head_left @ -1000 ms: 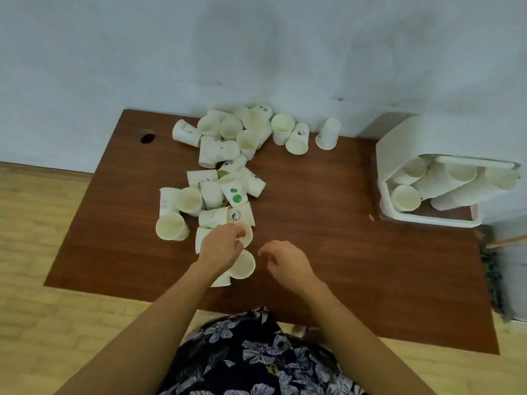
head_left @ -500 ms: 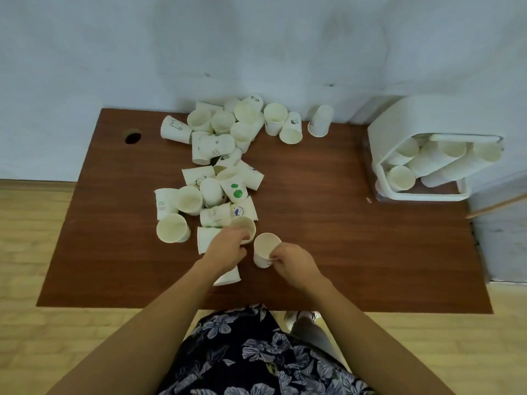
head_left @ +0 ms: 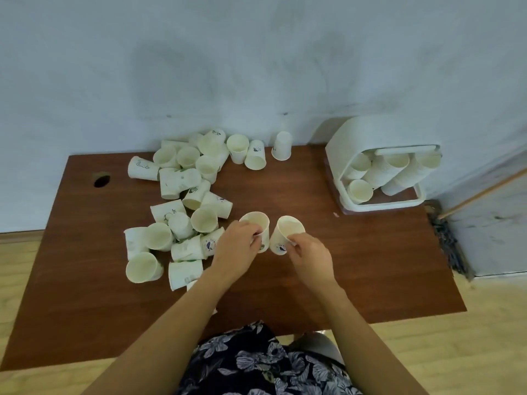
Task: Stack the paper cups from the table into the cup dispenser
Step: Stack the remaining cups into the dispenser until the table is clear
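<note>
Hands first: the left hand (head_left: 238, 246) grips one paper cup (head_left: 258, 223) by its rim and side, and the right hand (head_left: 309, 256) grips a second cup (head_left: 285, 233) in the same way, both cups with the mouth up and slightly tilted, almost touching each other above the brown table (head_left: 356, 266). Half a second ago only the right hand had a cup lifted, while the left hand was low at the edge of the pile; now each hand has its own cup and both are raised further from the person. The pile of loose cups (head_left: 182, 206) lies to the left of the hands and runs to the back edge of the table, most cups on their side, a few standing. One cup (head_left: 282, 145) stands upside down alone near the wall. The white cup dispenser (head_left: 346, 143) is at the far right of the table, with rows of stacked cups lying inside it. The lowest cup of the pile is partly hidden under the left forearm. Several cups carry small prints, a blue round mark, green marks, line drawings, but the writing is too small and blurred to read. A dark round hole (head_left: 101, 181) is in the table at the far left.
</note>
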Tool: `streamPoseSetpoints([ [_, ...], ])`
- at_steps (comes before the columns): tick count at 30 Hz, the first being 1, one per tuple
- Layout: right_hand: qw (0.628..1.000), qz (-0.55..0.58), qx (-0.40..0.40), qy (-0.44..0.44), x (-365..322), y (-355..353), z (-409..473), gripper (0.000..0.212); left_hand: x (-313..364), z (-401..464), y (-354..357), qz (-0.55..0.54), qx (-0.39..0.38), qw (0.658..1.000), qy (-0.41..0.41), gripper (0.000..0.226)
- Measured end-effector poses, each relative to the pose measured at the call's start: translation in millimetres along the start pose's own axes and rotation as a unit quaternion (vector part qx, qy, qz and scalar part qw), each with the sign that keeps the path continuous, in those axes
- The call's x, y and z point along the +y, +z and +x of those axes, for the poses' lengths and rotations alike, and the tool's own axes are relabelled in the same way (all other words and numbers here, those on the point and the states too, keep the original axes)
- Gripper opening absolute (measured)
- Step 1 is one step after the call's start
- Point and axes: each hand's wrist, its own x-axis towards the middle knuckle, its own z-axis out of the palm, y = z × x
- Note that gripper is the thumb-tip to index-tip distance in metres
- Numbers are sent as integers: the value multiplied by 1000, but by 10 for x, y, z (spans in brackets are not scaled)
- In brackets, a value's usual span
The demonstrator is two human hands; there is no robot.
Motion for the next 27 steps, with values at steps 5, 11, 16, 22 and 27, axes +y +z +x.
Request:
streamPoseSetpoints([
  [5,997,7,78,25,366,-476,146,20,586,310,94,-6,41,999,24,14],
  [11,992,0,123,33,1092,-1104,366,18,1332,697,537,-22,51,998,33,16],
  [16,993,8,119,21,1662,-1514,566,19,1828,1042,1038,-20,57,998,27,17],
  [22,994,26,105,-1,2049,-1824,734,20,2195,1319,1459,-15,65,998,13,18],
  [27,992,56,113,-21,2254,-1902,899,20,2288,1533,1677,-1,73,997,-5,16],
])
